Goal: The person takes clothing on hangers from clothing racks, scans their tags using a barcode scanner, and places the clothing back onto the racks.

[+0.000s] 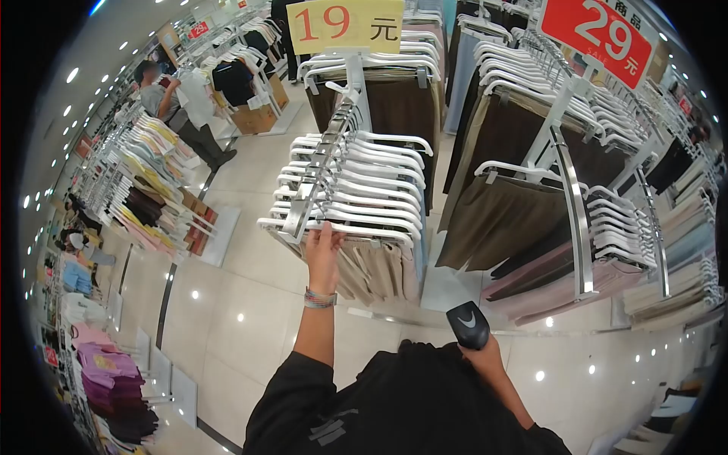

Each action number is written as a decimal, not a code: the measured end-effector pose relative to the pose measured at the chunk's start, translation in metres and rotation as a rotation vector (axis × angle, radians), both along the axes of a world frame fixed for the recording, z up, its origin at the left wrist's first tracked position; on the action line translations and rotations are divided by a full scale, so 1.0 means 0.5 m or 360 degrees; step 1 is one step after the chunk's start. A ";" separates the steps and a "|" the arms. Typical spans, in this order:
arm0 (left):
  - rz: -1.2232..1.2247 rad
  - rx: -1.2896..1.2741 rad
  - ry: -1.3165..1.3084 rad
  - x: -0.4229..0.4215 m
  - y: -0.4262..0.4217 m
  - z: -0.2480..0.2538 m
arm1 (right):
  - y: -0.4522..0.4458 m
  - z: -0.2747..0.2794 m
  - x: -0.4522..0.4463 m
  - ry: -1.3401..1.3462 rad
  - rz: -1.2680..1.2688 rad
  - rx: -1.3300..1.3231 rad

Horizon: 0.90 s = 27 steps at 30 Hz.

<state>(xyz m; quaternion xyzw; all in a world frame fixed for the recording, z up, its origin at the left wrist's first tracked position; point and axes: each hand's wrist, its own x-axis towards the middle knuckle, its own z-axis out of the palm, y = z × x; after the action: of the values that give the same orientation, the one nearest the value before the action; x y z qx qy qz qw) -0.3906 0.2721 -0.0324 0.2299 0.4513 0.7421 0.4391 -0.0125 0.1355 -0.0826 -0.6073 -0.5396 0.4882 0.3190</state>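
I see L hand [324, 246] up at the front white hanger [371, 230] on the rail [303, 206], can't tell if fingers pinch it. R hand's [484, 356] clamped round blk scanner [468, 324], right of the beige garments [368, 269]

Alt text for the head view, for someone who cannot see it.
A person's left hand reaches to the front white hanger on a metal rail of beige garments, while the right hand holds a black handheld device, apparently a scanner. A yellow sign reading 19 stands beyond the hangers; more clothing hangs around the shop.
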 end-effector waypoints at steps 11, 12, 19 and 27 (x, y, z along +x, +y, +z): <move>-0.0060 -0.0034 0.0066 0.025 -0.090 0.050 | -0.011 0.003 -0.033 0.0022 -0.0041 -0.0129; -0.0067 -0.0035 0.0069 0.028 -0.099 0.058 | -0.011 0.005 -0.035 0.0029 -0.0026 -0.0106; -0.0304 -0.0011 0.0101 0.048 -0.150 0.094 | -0.011 0.010 -0.032 0.0080 -0.0067 -0.0161; -0.0547 0.0043 0.0156 0.096 -0.178 0.117 | -0.029 0.000 0.004 0.0088 -0.0133 -0.0140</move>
<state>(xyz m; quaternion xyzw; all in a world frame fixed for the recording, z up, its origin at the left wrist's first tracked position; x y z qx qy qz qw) -0.3427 0.1829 0.0262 0.3455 0.4163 0.6500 0.5337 -0.0104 0.1208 -0.0824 -0.6290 -0.4829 0.5142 0.3268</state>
